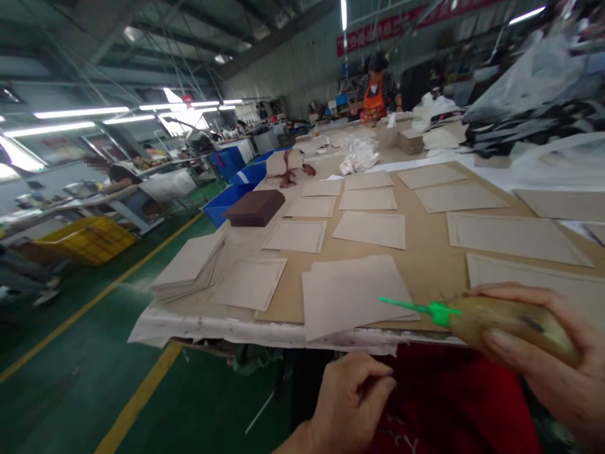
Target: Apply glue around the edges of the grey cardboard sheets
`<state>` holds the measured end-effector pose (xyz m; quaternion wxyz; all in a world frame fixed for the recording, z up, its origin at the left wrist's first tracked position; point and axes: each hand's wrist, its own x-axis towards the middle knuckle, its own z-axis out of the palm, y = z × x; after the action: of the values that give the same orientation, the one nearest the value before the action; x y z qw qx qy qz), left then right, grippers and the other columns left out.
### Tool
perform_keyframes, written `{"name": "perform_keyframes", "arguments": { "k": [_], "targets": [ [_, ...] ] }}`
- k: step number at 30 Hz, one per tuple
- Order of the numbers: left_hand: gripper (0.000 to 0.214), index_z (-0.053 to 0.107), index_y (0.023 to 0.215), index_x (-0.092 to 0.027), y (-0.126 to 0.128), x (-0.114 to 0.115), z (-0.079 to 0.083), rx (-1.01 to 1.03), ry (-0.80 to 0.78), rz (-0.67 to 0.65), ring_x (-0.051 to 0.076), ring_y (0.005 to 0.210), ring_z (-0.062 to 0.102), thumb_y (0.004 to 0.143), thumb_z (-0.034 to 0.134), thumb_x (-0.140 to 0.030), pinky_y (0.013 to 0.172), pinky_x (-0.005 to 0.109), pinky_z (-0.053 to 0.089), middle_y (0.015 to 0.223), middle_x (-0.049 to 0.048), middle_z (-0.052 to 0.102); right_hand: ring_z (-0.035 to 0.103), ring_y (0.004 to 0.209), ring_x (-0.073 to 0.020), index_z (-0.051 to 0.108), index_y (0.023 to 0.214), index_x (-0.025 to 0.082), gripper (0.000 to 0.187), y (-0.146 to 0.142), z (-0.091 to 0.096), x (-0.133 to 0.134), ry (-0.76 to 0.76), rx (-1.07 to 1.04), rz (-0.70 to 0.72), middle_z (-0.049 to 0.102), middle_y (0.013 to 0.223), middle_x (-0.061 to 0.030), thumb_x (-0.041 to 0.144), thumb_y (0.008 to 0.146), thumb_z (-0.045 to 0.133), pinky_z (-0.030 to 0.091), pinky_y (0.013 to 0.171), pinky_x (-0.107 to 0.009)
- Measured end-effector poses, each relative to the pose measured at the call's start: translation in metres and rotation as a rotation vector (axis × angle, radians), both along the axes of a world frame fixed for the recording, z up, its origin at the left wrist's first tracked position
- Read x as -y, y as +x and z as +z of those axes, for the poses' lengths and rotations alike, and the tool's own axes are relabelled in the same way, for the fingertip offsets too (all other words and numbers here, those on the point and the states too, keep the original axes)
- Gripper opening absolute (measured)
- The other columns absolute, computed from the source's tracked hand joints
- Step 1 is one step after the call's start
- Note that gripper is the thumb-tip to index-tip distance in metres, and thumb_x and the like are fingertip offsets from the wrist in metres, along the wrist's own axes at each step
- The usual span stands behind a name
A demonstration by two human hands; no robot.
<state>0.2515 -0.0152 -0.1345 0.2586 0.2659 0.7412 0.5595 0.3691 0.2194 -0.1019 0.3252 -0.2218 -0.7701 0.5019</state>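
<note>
Head view: right hand [543,353] gripping glue bottle [510,323], long axis level, green nozzle [416,308] leftward.

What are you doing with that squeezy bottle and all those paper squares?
A person stands at a long work table covered with flat cardboard sheets. The right hand grips a glue bottle, its green nozzle pointing at the nearest sheets. The left hand is loosely curled below the table edge, holding nothing visible. A brown box sits farther along, and another worker stands at the far end.
</note>
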Motion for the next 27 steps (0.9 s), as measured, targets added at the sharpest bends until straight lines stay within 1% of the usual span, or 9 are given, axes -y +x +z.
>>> {"name": "perform_keyframes", "arguments": {
  "k": [2,3,4,6,9,16,20,24,27],
  "targets": [
    [0.034,0.071,0.077,-0.016,-0.004,0.001,-0.012,0.325,0.05,0.117,0.012,0.051,0.053,0.084,0.063,-0.049,0.047,0.022,0.033,0.068,0.0071,0.068,0.067,0.078,-0.0264,0.064,0.107,0.033,0.042,-0.033,0.011,0.012,0.09,0.028,0.108,0.069,0.1,-0.0051,0.055,0.073,0.074,0.054,0.06,-0.034],
    [0.039,0.069,0.076,-0.015,-0.006,0.001,-0.018,0.468,0.1,0.157,0.009,0.046,0.05,0.083,0.063,-0.053,0.042,0.02,0.026,0.066,0.006,0.067,0.066,0.077,-0.0254,0.064,0.108,0.032,0.042,-0.049,0.015,0.018,0.148,0.043,0.185,0.069,0.098,-0.0047,0.056,0.074,0.074,0.053,0.062,-0.034],
    [0.043,0.066,0.076,-0.013,-0.008,0.0,-0.023,0.569,0.154,0.187,0.008,0.045,0.049,0.081,0.064,-0.056,0.04,0.019,0.023,0.067,0.0059,0.068,0.065,0.079,-0.0246,0.063,0.109,0.031,0.041,-0.062,0.019,0.024,0.208,0.059,0.272,0.068,0.098,-0.0044,0.055,0.076,0.072,0.053,0.065,-0.034],
    [0.048,0.064,0.08,-0.012,-0.012,-0.001,-0.031,0.646,0.246,0.258,0.008,0.048,0.055,0.078,0.067,-0.06,0.039,0.017,0.023,0.071,0.0073,0.069,0.064,0.085,-0.0236,0.061,0.112,0.029,0.037,-0.086,0.024,0.033,0.32,0.096,0.435,0.066,0.102,-0.0044,0.05,0.082,0.069,0.052,0.072,-0.036],
    [0.057,0.063,0.087,-0.011,-0.017,-0.001,-0.033,0.685,0.298,0.374,0.011,0.049,0.06,0.075,0.066,-0.067,0.038,0.016,0.028,0.07,0.0075,0.07,0.062,0.09,-0.0228,0.059,0.113,0.026,0.032,-0.112,0.027,0.043,0.426,0.118,0.616,0.063,0.107,-0.0048,0.043,0.085,0.066,0.05,0.077,-0.036],
    [0.072,0.063,0.08,-0.009,-0.024,-0.01,-0.025,0.716,0.348,0.59,0.012,0.044,0.06,0.068,0.062,-0.08,0.034,0.016,0.035,0.062,0.0067,0.067,0.06,0.097,-0.025,0.056,0.113,0.024,0.032,-0.146,0.026,0.054,0.629,0.153,0.671,0.061,0.113,-0.0066,0.033,0.084,0.065,0.046,0.081,-0.039],
    [0.07,0.063,0.069,-0.009,-0.025,-0.015,-0.025,0.696,0.383,0.618,0.011,0.043,0.059,0.065,0.065,-0.078,0.035,0.017,0.037,0.06,0.0062,0.066,0.06,0.092,-0.0239,0.057,0.11,0.023,0.029,-0.152,0.032,0.057,0.693,0.18,0.721,0.062,0.107,-0.0057,0.031,0.083,0.065,0.045,0.078,-0.037],
    [0.064,0.062,0.059,-0.01,-0.026,-0.018,-0.031,0.65,0.374,0.65,0.01,0.038,0.054,0.065,0.069,-0.073,0.034,0.017,0.035,0.053,0.0041,0.061,0.059,0.085,-0.0216,0.058,0.104,0.025,0.022,-0.155,0.042,0.058,0.679,0.249,0.843,0.063,0.099,-0.002,0.034,0.084,0.065,0.044,0.073,-0.035],
    [0.064,0.059,0.051,-0.011,-0.027,-0.02,-0.036,0.613,0.325,0.674,0.009,0.033,0.048,0.065,0.067,-0.074,0.032,0.018,0.033,0.043,0.0028,0.055,0.058,0.087,-0.0226,0.058,0.105,0.024,0.024,-0.16,0.046,0.059,0.72,0.265,0.819,0.062,0.101,-0.0027,0.035,0.085,0.064,0.043,0.075,-0.036]
  ]
}}
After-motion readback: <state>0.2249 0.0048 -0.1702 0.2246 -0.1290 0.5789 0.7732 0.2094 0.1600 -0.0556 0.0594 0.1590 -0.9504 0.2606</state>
